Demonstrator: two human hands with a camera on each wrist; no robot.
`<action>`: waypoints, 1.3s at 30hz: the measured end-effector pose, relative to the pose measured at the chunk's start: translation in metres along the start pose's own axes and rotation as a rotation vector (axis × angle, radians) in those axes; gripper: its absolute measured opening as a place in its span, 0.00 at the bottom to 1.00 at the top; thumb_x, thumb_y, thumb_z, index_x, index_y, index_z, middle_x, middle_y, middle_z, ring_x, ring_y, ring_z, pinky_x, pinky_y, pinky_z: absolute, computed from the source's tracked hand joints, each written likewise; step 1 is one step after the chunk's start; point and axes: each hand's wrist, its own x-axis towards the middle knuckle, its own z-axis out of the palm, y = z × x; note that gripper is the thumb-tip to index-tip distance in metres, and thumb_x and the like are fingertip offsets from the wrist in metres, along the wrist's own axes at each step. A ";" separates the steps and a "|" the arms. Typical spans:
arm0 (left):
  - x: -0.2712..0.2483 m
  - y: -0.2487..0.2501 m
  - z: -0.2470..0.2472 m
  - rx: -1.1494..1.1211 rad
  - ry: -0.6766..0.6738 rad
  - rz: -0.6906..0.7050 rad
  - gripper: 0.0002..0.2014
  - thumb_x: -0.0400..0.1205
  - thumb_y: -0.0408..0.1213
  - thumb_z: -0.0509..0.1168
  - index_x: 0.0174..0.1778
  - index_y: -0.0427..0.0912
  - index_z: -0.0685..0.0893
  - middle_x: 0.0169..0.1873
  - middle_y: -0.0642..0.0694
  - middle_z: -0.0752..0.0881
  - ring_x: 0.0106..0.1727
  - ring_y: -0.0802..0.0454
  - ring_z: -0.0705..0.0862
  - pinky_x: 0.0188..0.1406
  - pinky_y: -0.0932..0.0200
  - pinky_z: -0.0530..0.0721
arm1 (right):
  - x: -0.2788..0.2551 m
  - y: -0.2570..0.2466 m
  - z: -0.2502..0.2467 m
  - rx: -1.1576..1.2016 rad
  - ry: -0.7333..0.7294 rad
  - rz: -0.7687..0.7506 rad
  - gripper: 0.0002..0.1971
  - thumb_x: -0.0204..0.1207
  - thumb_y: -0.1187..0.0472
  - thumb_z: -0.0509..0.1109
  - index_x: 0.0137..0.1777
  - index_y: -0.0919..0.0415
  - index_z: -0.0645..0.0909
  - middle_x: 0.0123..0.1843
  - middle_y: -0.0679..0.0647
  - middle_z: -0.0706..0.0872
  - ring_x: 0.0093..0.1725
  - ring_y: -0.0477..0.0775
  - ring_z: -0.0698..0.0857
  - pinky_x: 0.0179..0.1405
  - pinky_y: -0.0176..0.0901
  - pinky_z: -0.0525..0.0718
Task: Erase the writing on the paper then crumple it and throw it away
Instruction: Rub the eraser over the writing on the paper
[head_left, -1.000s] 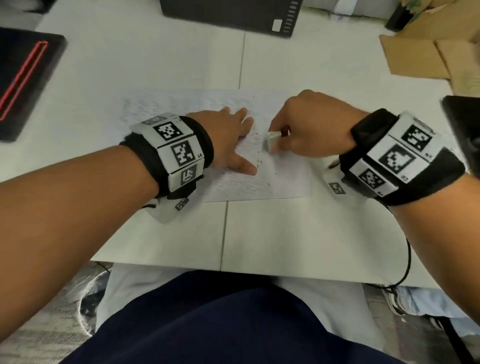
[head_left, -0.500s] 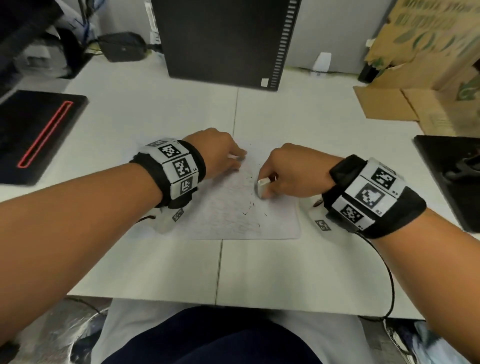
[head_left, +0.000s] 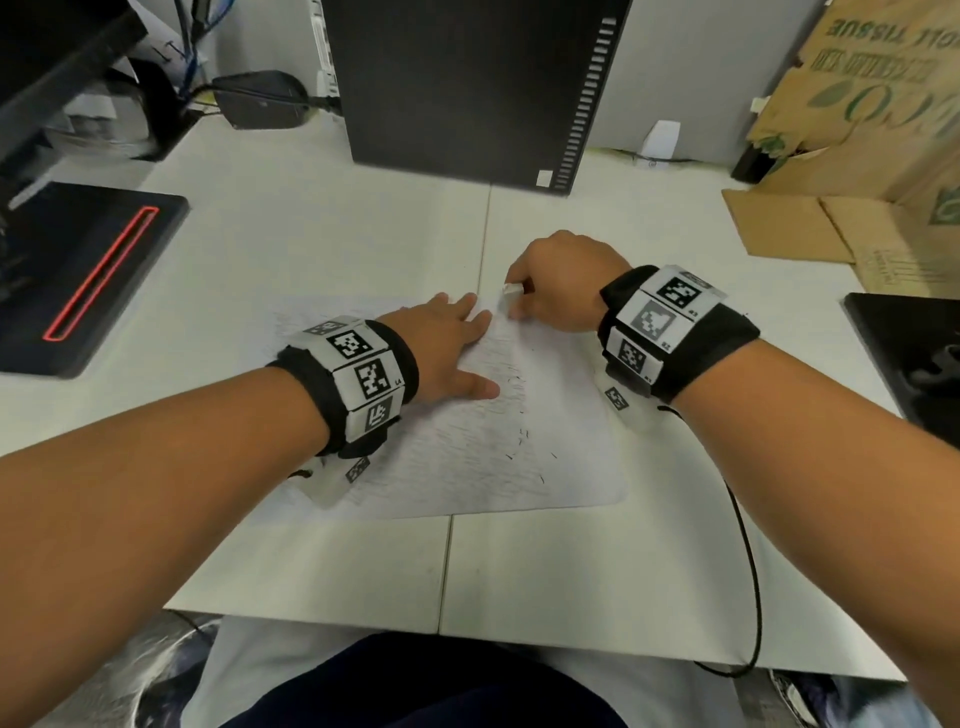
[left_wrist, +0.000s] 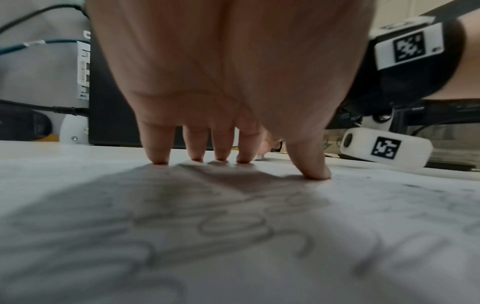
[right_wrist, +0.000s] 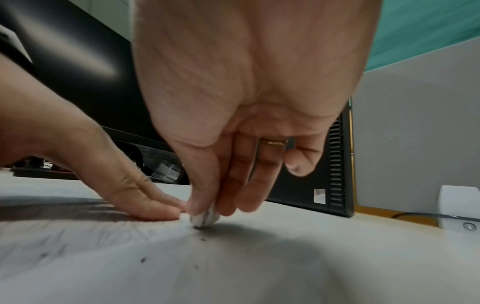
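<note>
Across the frame's centre, the white paper, faintly pencilled and flecked with dark eraser crumbs, lies flat under the left hand's straightened fingers while the right hand pinches a white eraser at its upper edge.

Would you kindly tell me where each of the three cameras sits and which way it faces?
Head: worn on the head, looking forward and down at the paper on the desk; both forearms, left hand and right hand show.
Left wrist: under the left wrist, looking along the palm; fingertips press the paper.
Right wrist: under the right wrist, looking along the palm; its grip pinches the eraser.
Shared: both wrist views show the paper and the black computer tower.
</note>
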 end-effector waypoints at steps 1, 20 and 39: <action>0.000 0.001 0.000 0.004 -0.005 -0.005 0.46 0.79 0.70 0.54 0.86 0.48 0.44 0.86 0.48 0.42 0.86 0.45 0.46 0.81 0.41 0.60 | 0.000 -0.002 0.000 -0.008 -0.001 -0.008 0.12 0.81 0.55 0.71 0.58 0.59 0.91 0.52 0.58 0.92 0.51 0.63 0.88 0.53 0.57 0.89; 0.002 0.005 -0.007 0.070 -0.019 -0.046 0.47 0.78 0.71 0.56 0.86 0.48 0.48 0.86 0.47 0.46 0.85 0.42 0.52 0.76 0.38 0.69 | -0.010 0.001 0.009 0.015 -0.037 -0.069 0.12 0.82 0.53 0.72 0.56 0.59 0.91 0.52 0.55 0.93 0.51 0.61 0.88 0.53 0.57 0.88; -0.001 0.005 -0.006 0.052 -0.017 -0.036 0.46 0.79 0.70 0.55 0.86 0.50 0.45 0.86 0.49 0.43 0.86 0.45 0.47 0.76 0.41 0.65 | -0.037 -0.002 0.009 -0.006 -0.112 -0.100 0.13 0.81 0.53 0.70 0.52 0.61 0.91 0.47 0.58 0.93 0.48 0.62 0.89 0.49 0.59 0.90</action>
